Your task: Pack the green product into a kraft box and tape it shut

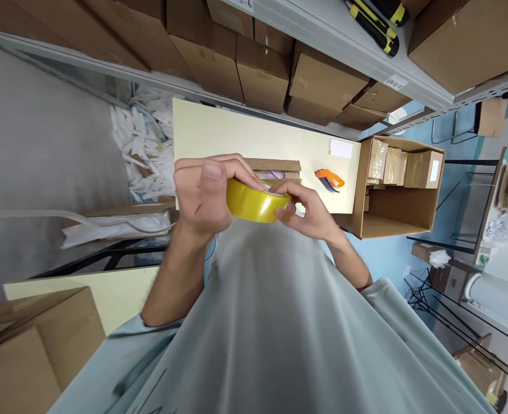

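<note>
Between my two hands is a roll of yellow packing tape (256, 202), held up in front of my shirt. My left hand (208, 192) grips its left side, fingers reaching over the top toward the core. At the right edge of the roll, my right hand (304, 208) pinches it with thumb and fingers. Behind the roll a small cardboard box (273, 164) lies on the pale yellow table (237, 126), partly hidden by my hands. An orange and blue tape dispenser (330, 179) rests farther right on the table.
A white label slip (341, 148) lies near the table's back. Off the right end stands an open carton (398, 227) with small taped boxes inside. Shelving above holds cardboard boxes (262, 75) and black-and-yellow utility knives (374, 29). White scraps (144, 149) pile up at left.
</note>
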The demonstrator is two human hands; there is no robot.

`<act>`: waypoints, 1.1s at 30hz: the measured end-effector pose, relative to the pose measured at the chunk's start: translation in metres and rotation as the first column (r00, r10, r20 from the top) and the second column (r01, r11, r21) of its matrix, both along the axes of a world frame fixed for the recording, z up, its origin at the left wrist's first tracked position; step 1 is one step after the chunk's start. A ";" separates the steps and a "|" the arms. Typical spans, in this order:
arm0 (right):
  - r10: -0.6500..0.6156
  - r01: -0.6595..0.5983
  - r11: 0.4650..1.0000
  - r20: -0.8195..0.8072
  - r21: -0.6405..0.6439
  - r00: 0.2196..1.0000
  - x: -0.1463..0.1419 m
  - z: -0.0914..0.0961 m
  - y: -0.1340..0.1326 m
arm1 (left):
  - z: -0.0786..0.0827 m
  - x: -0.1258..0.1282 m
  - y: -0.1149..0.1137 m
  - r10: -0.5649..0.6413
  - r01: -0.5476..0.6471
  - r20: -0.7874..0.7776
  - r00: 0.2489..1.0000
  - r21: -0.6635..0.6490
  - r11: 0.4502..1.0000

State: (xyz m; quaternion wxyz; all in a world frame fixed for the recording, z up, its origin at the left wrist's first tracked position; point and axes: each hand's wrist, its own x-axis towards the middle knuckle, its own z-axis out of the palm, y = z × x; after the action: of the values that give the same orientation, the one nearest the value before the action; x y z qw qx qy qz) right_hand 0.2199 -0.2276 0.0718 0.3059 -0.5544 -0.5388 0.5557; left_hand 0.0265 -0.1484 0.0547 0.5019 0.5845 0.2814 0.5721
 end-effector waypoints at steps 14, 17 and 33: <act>0.005 -0.033 0.991 -0.221 -0.126 0.975 0.015 -0.019 -0.002 | -0.042 -0.001 0.013 -0.164 0.200 0.120 0.979 -0.425 0.883; -0.019 -0.016 0.990 -0.238 -0.141 0.971 0.013 -0.024 -0.004 | -0.056 0.004 0.007 -0.103 0.180 0.181 0.978 -0.480 0.858; 0.062 -0.062 0.992 -0.005 -0.111 0.998 0.010 -0.009 -0.003 | -0.033 -0.002 0.000 -0.107 0.097 -0.010 0.994 -0.355 0.930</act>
State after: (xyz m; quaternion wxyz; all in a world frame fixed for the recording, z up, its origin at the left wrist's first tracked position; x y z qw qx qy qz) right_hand 0.2301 -0.2310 0.0625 0.2576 -0.5533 -0.5237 0.5943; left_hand 0.0244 -0.1485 0.0218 0.6238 0.5065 0.3564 0.4768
